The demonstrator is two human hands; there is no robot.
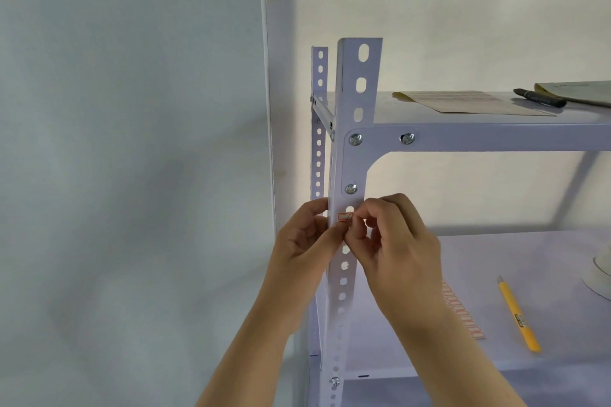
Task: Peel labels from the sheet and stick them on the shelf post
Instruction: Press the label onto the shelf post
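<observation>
Red-edged label (pixel 344 217) lies crosswise on upright post (pixel 355 102).

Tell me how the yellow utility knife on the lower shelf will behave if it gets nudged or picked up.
The slim yellow utility knife lies flat on the pale metal lower shelf, so it should slide rather than tip. Its body looks flattish, so rolling seems unlikely. It looks like light plastic, probably stiff and easy to lift. I cannot tell whether the blade is out.
</observation>
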